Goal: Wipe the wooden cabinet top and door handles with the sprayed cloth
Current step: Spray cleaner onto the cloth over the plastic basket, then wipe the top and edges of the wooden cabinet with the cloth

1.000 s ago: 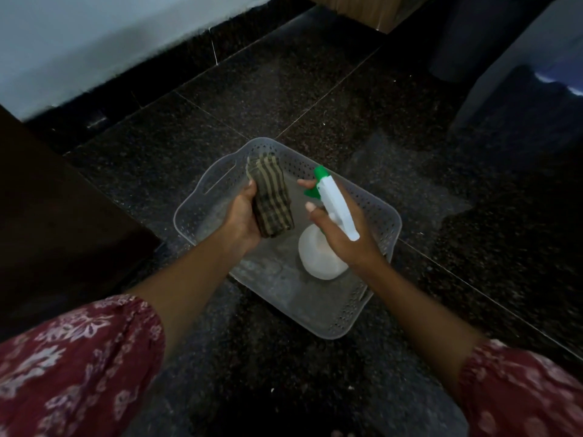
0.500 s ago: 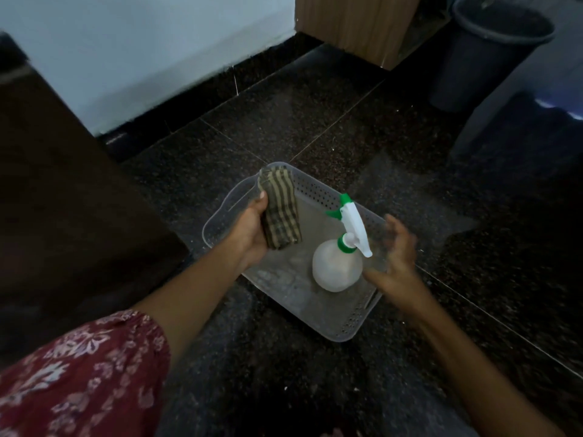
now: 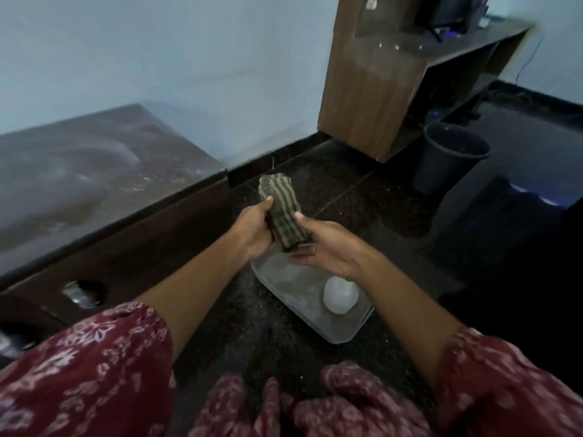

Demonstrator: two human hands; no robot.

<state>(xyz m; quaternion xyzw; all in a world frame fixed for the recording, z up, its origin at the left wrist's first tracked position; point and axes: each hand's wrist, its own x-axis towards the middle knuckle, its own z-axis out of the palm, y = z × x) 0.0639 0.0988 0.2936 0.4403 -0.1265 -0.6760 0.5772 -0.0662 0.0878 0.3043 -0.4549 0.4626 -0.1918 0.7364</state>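
Head view, both hands point(image 3: 252, 228) point(image 3: 328, 247) gripping folded cloth point(image 3: 282, 220)

Both the left hand point(image 3: 252, 228) and the right hand point(image 3: 328, 247) grip the folded striped olive cloth point(image 3: 282, 214) above the translucent plastic basket point(image 3: 318, 323), right of the dark wooden cabinet top point(image 3: 88, 171).

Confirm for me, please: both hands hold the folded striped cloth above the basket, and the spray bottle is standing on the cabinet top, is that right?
Not quite. The head view shows the spray bottle sitting inside the basket on the floor, not on the cabinet top. The rest holds: the left hand and right hand both hold the folded striped cloth above the basket.
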